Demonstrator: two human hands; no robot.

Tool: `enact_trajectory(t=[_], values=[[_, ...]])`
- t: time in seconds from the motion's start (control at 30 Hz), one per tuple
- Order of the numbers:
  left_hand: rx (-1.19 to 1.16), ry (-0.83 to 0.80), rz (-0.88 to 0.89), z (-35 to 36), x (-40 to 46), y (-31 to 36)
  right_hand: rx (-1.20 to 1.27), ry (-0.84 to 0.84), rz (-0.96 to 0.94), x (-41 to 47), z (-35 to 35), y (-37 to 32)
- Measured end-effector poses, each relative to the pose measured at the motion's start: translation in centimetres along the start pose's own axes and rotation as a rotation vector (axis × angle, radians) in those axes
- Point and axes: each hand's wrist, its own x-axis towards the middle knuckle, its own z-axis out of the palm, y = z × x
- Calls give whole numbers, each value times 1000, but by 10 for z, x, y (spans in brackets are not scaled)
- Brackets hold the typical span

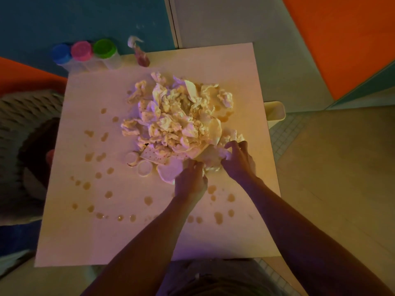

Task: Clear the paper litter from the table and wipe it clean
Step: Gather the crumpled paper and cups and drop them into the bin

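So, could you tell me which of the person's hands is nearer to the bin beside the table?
Right. The right hand is on the side of the paper pile nearer the bin; the left hand is further from it, towards the table's middle.

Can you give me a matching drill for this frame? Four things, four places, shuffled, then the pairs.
Things:
1. spray bottle
2. bin
3. paper pile
4. canisters

Places:
A. middle of the table
B. off the table's right edge, on the floor
C. far left corner of the table
D. far edge of the table, right of the green lid

Pairs: 1-D, 2-B, 3-A, 4-C

Both the left hand and the right hand grip paper at the pile's near edge.
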Motion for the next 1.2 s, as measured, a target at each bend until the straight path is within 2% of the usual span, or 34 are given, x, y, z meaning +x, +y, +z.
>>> enact_trajectory(t=[0.3,0.47,0.67,0.87,1.2], values=[[-4,6,40,5,1,-8,-185,-86,-2,8,8,1],[-151,8,36,7,-2,-13,-243,-71,26,10,15,-2],[-308,73,190,8,-3,-16,-252,-56,61,9,17,-3],[-265,66,263,-2,3,-8,-126,-39,113,-8,18,7],[-140,-41,284,12,17,0,240,8,359,-49,1,26]])
